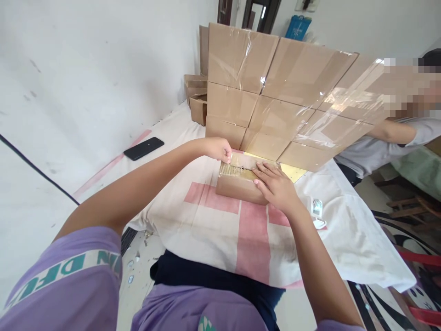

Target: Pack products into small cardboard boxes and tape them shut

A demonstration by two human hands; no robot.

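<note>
A small closed cardboard box [237, 186] lies on the cloth-covered table in front of me. Shiny, wrinkled packing tape [236, 170] runs along its top, where a dark, jagged gap shows near the middle. At the box's far left corner my left hand [219, 149] is closed in a pinch against the tape's end; what is between the fingertips is too small to make out. My right hand [274, 184] lies flat over the right part of the top, fingers stretched out and touching the box.
Behind the box stands a wall of stacked, taped cartons [282, 92]. Smaller open boxes [198, 103] are at its left. A black phone [144, 148] lies on the white-and-pink tablecloth [253, 239]. Small white items [317, 211] lie at right. Another person [396, 133] is beyond the cartons.
</note>
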